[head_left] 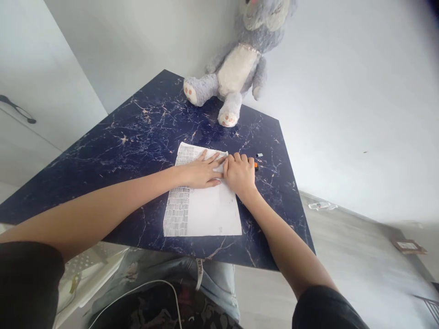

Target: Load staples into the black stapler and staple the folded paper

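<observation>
A white sheet of paper (206, 210) with fine print down its left edge lies on a dark blue marbled table (137, 137). My left hand (202, 171) lies flat on the upper part of the sheet, fingers spread toward the right. My right hand (240, 173) rests at the sheet's upper right edge with fingers curled, touching the fingertips of my left hand. A small orange object (255, 165) pokes out just behind my right hand; whether the hand holds it is hidden.
A grey and white plush rabbit (236, 68) sits at the table's far edge against the wall. A tiny pale piece (259, 155) lies near the orange object. On the floor at right lie a clear packet (318, 205) and a brown frame (408, 246).
</observation>
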The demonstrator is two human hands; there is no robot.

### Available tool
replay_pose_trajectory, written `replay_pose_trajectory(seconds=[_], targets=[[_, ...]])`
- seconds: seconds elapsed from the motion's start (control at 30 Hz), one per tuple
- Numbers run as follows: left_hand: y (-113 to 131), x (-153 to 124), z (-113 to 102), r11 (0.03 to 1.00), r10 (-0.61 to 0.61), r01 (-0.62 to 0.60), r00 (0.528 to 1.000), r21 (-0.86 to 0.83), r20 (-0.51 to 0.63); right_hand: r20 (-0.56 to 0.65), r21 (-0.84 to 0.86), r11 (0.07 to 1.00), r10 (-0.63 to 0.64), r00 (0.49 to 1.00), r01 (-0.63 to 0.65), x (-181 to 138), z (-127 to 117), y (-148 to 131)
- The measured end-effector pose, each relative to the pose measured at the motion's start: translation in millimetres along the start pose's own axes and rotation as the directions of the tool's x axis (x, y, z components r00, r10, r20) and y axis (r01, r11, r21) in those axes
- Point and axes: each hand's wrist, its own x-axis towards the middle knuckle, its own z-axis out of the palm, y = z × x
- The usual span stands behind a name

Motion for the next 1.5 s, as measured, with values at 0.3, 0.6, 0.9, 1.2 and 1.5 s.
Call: replay_pose_trajectory(seconds=[0.3, 0.6, 0.9, 1.2, 1.5], targets=[[0.4, -3.4, -4.2, 1.000, 0.012, -0.012, 1.000, 0.020, -0.004, -0.109, 0.121, 0.983, 0.150, 0.983, -0.136, 10.0, 9.4, 26.4], [-6.4, -7.5, -5.4, 0.999, 0.044, -0.044, 0.999, 0.026, -0.008, -0.093, 0.088, 0.942, 0.332, 0.939, -0.324, 12.8, 17.2, 69.7], [-10.9, -9.1, -6.8, 0.995, 0.084, -0.085, 0.996, 0.044, 0.011, -0.073, 0.081, 0.926, 0.374, 0.924, -0.369, 10.3, 21.2, 74.0], [-17.6, -7.2, -10.5, 0.975, 0.193, -0.167, 0.962, 0.144, -0.193, -0.080, 0.144, 0.913, 0.396, 0.915, -0.383, 9.2, 16.2, 67.9], [-27.7, -2.2, -12.9, 0.994, 0.020, 0.019, 0.933, 0.105, -0.359, -0.080, 0.189, 0.905, 0.402, 0.912, -0.382, 8.8, 16.2, 67.9]])
